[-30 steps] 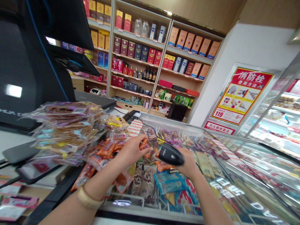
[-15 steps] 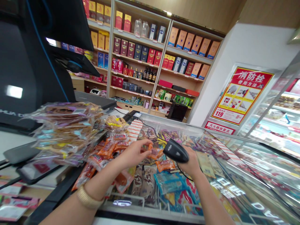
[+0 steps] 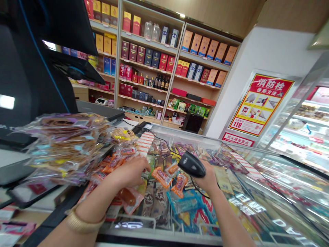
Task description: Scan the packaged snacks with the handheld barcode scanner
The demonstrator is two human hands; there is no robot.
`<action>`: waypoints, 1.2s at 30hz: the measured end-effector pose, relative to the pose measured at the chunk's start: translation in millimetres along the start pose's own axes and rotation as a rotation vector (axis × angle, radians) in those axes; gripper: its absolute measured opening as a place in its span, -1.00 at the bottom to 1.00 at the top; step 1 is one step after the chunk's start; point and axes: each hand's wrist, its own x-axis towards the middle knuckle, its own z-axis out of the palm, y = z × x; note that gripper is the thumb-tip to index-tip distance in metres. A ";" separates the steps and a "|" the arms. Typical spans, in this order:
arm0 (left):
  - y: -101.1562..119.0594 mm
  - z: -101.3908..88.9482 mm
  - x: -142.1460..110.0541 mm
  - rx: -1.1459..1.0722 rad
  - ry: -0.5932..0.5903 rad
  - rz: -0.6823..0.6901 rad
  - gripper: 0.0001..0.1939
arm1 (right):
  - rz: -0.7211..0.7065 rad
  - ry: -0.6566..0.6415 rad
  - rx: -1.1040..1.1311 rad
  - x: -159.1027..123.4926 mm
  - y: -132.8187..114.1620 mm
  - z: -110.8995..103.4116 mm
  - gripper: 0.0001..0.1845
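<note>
My right hand (image 3: 210,179) grips a black barcode scanner (image 3: 191,164) above the glass lid of a chest freezer (image 3: 246,192), with its cord trailing back over the glass. Just left of the scanner, three small orange snack packets (image 3: 161,176) lie loose on the glass. My left hand (image 3: 130,173), with a gold bracelet on its wrist, is lower and to the left. Its fingers curl down over more orange packets (image 3: 113,164) at the edge of the heap, and what they hold, if anything, is hidden.
A tall heap of clear-wrapped snacks (image 3: 64,144) fills the counter to my left, beside a black till screen (image 3: 25,68). Ice-cream packs show under the freezer glass. Shelves of boxed goods (image 3: 154,58) line the back wall, and a red fire-hose poster (image 3: 259,103) hangs at the right.
My left hand has let go of the orange packet it held up to the scanner and has drawn back left and down to the heap. That packet now lies on the glass. The scanner barely moved.
</note>
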 end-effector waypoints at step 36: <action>16.9 8.4 13.0 -0.320 0.352 -0.072 -0.78 | -0.028 -0.197 -0.016 0.2 -11.2 1.4 -0.81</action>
